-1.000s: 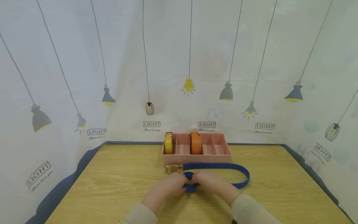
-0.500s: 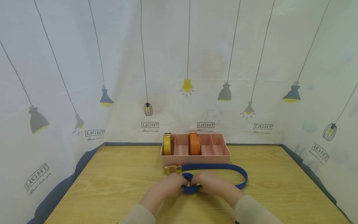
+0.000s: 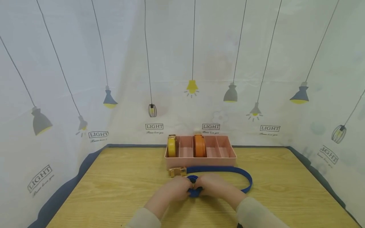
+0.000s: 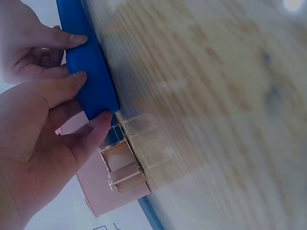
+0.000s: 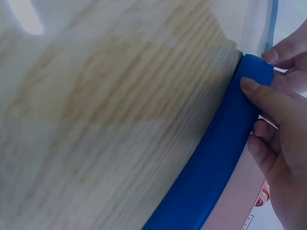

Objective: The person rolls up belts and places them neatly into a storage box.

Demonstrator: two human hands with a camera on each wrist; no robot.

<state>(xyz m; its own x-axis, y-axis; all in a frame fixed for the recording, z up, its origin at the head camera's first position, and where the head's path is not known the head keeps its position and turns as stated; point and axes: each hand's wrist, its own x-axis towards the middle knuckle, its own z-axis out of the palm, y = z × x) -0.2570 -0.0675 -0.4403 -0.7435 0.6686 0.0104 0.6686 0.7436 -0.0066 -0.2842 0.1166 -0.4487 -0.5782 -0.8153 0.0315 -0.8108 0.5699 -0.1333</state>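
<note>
A blue belt (image 3: 222, 168) lies on edge on the table, its gold buckle (image 3: 177, 172) at the left. One end is wound into a small coil (image 3: 194, 192) between the two hands. My left hand (image 3: 176, 188) pinches the coil's left side with thumb and fingers, and my right hand (image 3: 212, 185) pinches the right side. In the left wrist view, both thumbs press the outer face of the strap (image 4: 91, 62). From the right wrist, the strap (image 5: 211, 158) curves away past the right thumb. The inside of the coil is partly hidden by the fingers.
Behind the belt stands a pink divided box (image 3: 201, 162). A rolled yellow belt (image 3: 172, 148) sits in its leftmost compartment, and a rolled orange belt (image 3: 200, 147) in the middle one. A lamp-printed sheet (image 3: 128, 95) surrounds the wooden table (image 3: 114, 190).
The loop of belt at the right has drawn in slightly toward the hands. Both hands keep working at the coil in nearly the same spot. The box and its belts are unmoved.
</note>
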